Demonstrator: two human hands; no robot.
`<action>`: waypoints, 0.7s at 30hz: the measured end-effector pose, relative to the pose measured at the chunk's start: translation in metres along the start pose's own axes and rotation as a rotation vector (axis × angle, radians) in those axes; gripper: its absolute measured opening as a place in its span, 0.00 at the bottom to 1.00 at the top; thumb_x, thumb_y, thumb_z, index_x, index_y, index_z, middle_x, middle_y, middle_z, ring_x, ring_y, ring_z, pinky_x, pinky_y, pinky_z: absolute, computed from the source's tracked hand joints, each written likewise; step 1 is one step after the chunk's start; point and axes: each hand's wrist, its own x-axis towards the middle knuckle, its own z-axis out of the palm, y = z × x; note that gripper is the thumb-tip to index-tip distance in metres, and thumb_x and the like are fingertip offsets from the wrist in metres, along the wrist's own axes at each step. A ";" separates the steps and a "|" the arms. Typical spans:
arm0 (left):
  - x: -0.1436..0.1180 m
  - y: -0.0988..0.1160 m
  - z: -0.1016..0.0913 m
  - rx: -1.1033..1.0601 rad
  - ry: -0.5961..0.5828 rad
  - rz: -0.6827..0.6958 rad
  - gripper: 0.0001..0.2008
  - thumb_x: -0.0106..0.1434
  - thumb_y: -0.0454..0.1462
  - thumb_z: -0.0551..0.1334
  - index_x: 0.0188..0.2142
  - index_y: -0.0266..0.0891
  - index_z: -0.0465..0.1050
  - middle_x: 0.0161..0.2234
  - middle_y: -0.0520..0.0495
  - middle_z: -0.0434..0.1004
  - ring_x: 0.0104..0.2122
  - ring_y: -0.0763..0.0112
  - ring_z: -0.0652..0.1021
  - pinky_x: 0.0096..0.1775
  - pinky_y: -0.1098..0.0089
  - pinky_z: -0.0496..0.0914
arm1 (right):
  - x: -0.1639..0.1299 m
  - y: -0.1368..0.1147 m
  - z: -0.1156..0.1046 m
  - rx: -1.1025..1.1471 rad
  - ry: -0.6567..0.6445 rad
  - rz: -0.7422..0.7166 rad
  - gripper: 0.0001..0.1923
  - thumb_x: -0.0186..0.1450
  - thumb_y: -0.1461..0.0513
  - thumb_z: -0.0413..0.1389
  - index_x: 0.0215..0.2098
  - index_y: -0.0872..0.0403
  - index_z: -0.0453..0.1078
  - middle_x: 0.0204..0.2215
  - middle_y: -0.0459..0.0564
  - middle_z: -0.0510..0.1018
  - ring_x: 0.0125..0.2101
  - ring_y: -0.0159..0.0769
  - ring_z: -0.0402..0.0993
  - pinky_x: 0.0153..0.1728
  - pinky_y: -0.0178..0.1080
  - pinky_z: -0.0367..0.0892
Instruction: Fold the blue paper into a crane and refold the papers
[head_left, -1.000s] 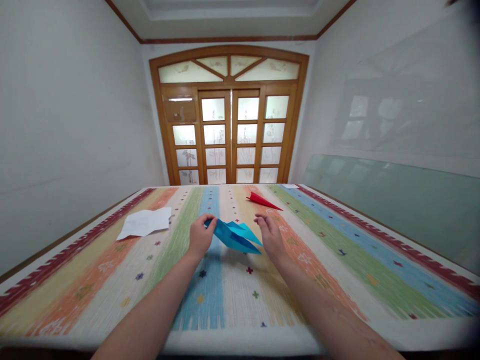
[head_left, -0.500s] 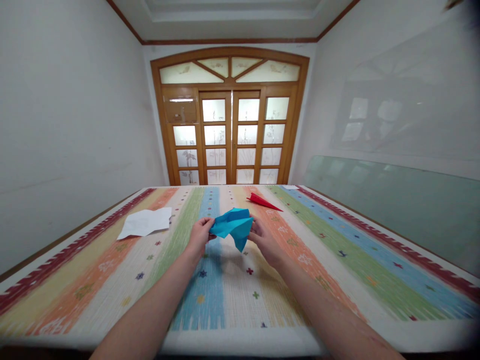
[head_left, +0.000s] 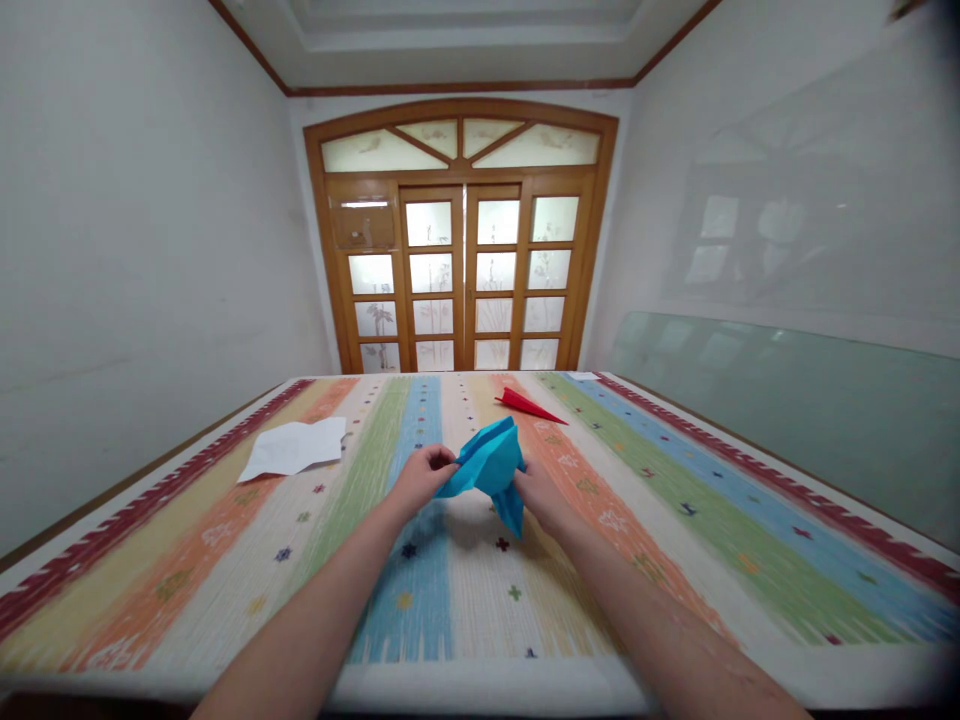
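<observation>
I find the fingers of my left hand (head_left: pixel 421 478) pinched shut on the near-left edge of the blue paper (head_left: pixel 491 467), and my right hand (head_left: pixel 538 492) closed on its underside, holding it lifted clear of the striped counter (head_left: pixel 675 520). A second ago the paper was a flat dart held by the left alone; now it is bunched and turned point-down. By my judgement it is being unfolded or refolded; the red paper plane (head_left: pixel 526 405) and white sheet (head_left: pixel 295 448) lie apart, untouched.

Home rm: arched wood glass door (head_left: pixel 461 235), striped woven cloth (head_left: pixel 675 520).
</observation>
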 end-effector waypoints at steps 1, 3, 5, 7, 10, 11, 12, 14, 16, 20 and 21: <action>-0.001 0.001 0.001 0.059 -0.001 0.046 0.08 0.55 0.40 0.64 0.30 0.37 0.73 0.27 0.49 0.73 0.27 0.71 0.72 0.32 0.71 0.65 | 0.000 0.000 0.000 0.006 -0.005 0.002 0.14 0.57 0.53 0.57 0.30 0.57 0.75 0.28 0.53 0.80 0.28 0.40 0.74 0.30 0.39 0.68; -0.003 0.002 0.002 0.162 0.003 0.111 0.06 0.56 0.39 0.63 0.29 0.37 0.74 0.27 0.49 0.75 0.28 0.70 0.73 0.33 0.70 0.65 | 0.000 0.002 -0.001 0.015 -0.018 0.004 0.14 0.56 0.53 0.58 0.29 0.57 0.74 0.26 0.52 0.79 0.25 0.38 0.72 0.27 0.38 0.67; -0.005 0.004 0.001 0.229 0.045 0.137 0.07 0.57 0.40 0.63 0.29 0.38 0.75 0.27 0.49 0.76 0.29 0.69 0.74 0.34 0.70 0.65 | 0.001 0.003 -0.002 0.030 -0.037 0.000 0.13 0.57 0.53 0.58 0.30 0.56 0.74 0.27 0.52 0.79 0.24 0.38 0.73 0.26 0.38 0.67; -0.006 0.006 0.000 0.263 0.113 0.132 0.08 0.57 0.41 0.63 0.28 0.39 0.76 0.26 0.48 0.76 0.29 0.68 0.74 0.33 0.70 0.65 | 0.001 0.004 -0.003 0.035 -0.049 -0.016 0.13 0.58 0.54 0.58 0.33 0.55 0.75 0.28 0.52 0.80 0.25 0.40 0.74 0.27 0.40 0.69; -0.006 0.007 -0.004 0.252 0.190 0.107 0.10 0.57 0.43 0.64 0.28 0.40 0.78 0.26 0.48 0.77 0.28 0.67 0.73 0.32 0.69 0.63 | 0.002 0.003 -0.006 0.023 -0.049 -0.048 0.12 0.59 0.55 0.57 0.36 0.53 0.76 0.30 0.52 0.81 0.27 0.42 0.76 0.28 0.42 0.70; -0.005 0.007 -0.004 0.229 0.201 0.096 0.09 0.56 0.43 0.65 0.28 0.40 0.78 0.26 0.47 0.77 0.27 0.67 0.73 0.31 0.70 0.63 | 0.003 0.003 -0.006 0.024 -0.048 -0.054 0.12 0.59 0.55 0.57 0.37 0.52 0.76 0.30 0.52 0.81 0.27 0.42 0.76 0.29 0.43 0.71; -0.005 0.006 -0.005 0.199 0.210 0.083 0.09 0.56 0.43 0.65 0.27 0.40 0.79 0.25 0.47 0.77 0.27 0.66 0.73 0.31 0.70 0.62 | 0.004 0.003 -0.007 0.028 -0.047 -0.058 0.12 0.59 0.55 0.57 0.37 0.52 0.76 0.31 0.51 0.81 0.28 0.42 0.76 0.29 0.43 0.71; -0.004 0.006 -0.006 0.147 0.219 0.059 0.09 0.55 0.43 0.66 0.27 0.40 0.79 0.25 0.47 0.77 0.27 0.66 0.73 0.30 0.70 0.62 | 0.005 0.003 -0.008 0.037 -0.036 -0.058 0.12 0.59 0.55 0.58 0.39 0.51 0.76 0.32 0.51 0.82 0.29 0.43 0.77 0.30 0.43 0.72; -0.004 0.005 -0.007 0.134 0.221 0.054 0.09 0.55 0.43 0.66 0.27 0.40 0.79 0.25 0.46 0.77 0.27 0.66 0.73 0.30 0.69 0.62 | 0.006 0.002 -0.009 0.026 -0.015 -0.056 0.12 0.59 0.56 0.58 0.39 0.51 0.76 0.34 0.51 0.82 0.32 0.44 0.78 0.32 0.44 0.72; -0.002 0.004 -0.009 0.162 0.221 0.064 0.11 0.56 0.44 0.64 0.28 0.39 0.79 0.26 0.46 0.78 0.27 0.65 0.74 0.31 0.69 0.63 | 0.007 0.001 -0.013 -0.002 -0.009 -0.041 0.14 0.58 0.57 0.59 0.41 0.52 0.76 0.37 0.52 0.82 0.35 0.46 0.78 0.35 0.46 0.73; -0.002 0.003 -0.010 0.161 0.226 0.064 0.11 0.56 0.44 0.65 0.28 0.39 0.79 0.25 0.46 0.78 0.27 0.65 0.74 0.31 0.69 0.63 | 0.007 0.001 -0.014 -0.002 -0.015 -0.036 0.14 0.59 0.57 0.59 0.42 0.52 0.76 0.37 0.52 0.82 0.35 0.46 0.78 0.36 0.46 0.72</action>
